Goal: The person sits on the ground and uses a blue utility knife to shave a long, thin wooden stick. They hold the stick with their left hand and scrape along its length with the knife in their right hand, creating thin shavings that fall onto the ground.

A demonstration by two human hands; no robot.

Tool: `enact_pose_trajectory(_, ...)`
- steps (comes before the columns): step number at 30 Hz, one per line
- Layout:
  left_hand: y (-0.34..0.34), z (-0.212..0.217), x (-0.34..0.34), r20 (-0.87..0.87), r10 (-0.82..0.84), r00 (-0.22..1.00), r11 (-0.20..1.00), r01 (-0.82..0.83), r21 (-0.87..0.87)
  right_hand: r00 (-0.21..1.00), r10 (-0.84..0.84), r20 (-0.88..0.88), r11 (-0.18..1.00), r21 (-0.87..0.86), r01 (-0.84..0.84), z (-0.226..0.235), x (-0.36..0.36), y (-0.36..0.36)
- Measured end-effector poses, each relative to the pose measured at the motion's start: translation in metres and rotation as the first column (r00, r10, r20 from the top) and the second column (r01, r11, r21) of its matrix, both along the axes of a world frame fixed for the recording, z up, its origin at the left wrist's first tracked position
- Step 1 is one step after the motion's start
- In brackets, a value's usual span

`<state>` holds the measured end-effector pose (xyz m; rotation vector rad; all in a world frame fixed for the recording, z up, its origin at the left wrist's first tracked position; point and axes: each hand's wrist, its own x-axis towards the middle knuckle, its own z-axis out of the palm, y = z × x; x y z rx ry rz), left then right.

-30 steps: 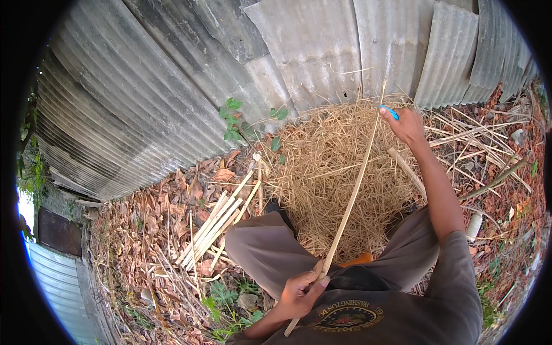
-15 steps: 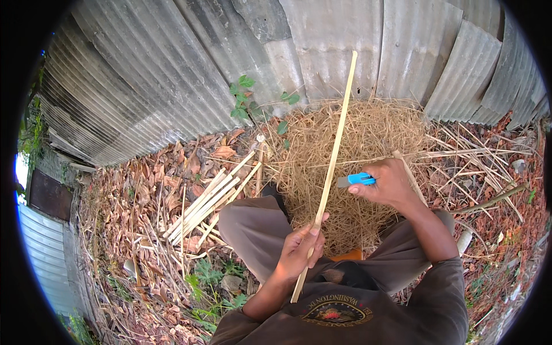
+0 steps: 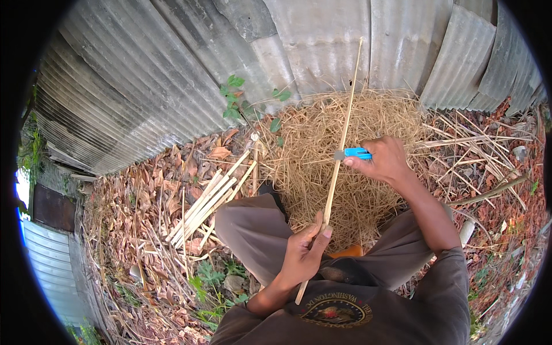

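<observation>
A long, pale, split bamboo strip [image 3: 332, 192] slants up and away from my lap, its narrow edge turned toward me. Gripping it near its lower end is my left hand [image 3: 305, 253], thumb and fingers pressed around it. My right hand [image 3: 384, 160] is closed on a blue-handled cutter knife [image 3: 357, 153]. The knife's short blade reaches the strip at about mid-length and overlaps it in view; whether it bites into the bamboo cannot be made out. My fingers hide part of the handle.
Curly shavings [image 3: 368, 121] are heaped between my crossed legs and the corrugated metal fence [image 3: 322, 52]. Several cut strips [image 3: 204, 210] lie to the left on dry leaves [image 3: 149, 213]. Thin sticks [image 3: 477, 141] are scattered at the right. Something orange [image 3: 348, 251] shows by my lap.
The bamboo strip has turned from its broad face to its narrow edge. The cutter's blade, apart from it before, now meets it in view. My left hand's grip has shifted around the strip.
</observation>
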<state>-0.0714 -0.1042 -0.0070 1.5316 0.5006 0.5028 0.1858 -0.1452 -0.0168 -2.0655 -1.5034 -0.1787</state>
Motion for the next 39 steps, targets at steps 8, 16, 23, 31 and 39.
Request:
enact_pose_trajectory(8, 0.004, -0.002, -0.014, 0.022, -0.005, 1.0, 0.99, 0.002, 0.139, 0.998, 0.067, 0.005, 0.997, 0.047, -0.067, -0.004, -0.008, 0.0)
enact_pose_trajectory(16, 0.002, 0.003, -0.022, 0.03, 0.003, 1.0, 0.982, -0.009, 0.191, 0.97, 0.201, 0.138, 0.967, 0.131, -0.219, -0.002, -0.025, 0.0)
enact_pose_trajectory(23, 0.003, 0.011, -0.025, -0.103, -0.046, 0.994, 0.992, 0.057, 0.11, 0.98, 0.1, 0.171, 0.979, 0.16, -0.128, -0.019, 0.002, 0.01)
enact_pose_trajectory(31, -0.011, 0.009, -0.048, -0.08, -0.046, 0.996, 0.998, 0.05, 0.048, 0.995, -0.056, 0.078, 0.997, 0.051, 0.052, -0.018, 0.017, 0.004)
enact_pose_trajectory(39, -0.016, 0.011, -0.07, -0.134, -0.162, 0.978, 0.986, 0.165, 0.009, 0.952, -0.306, -0.015, 0.949, -0.08, 0.304, -0.007, 0.068, 0.002)
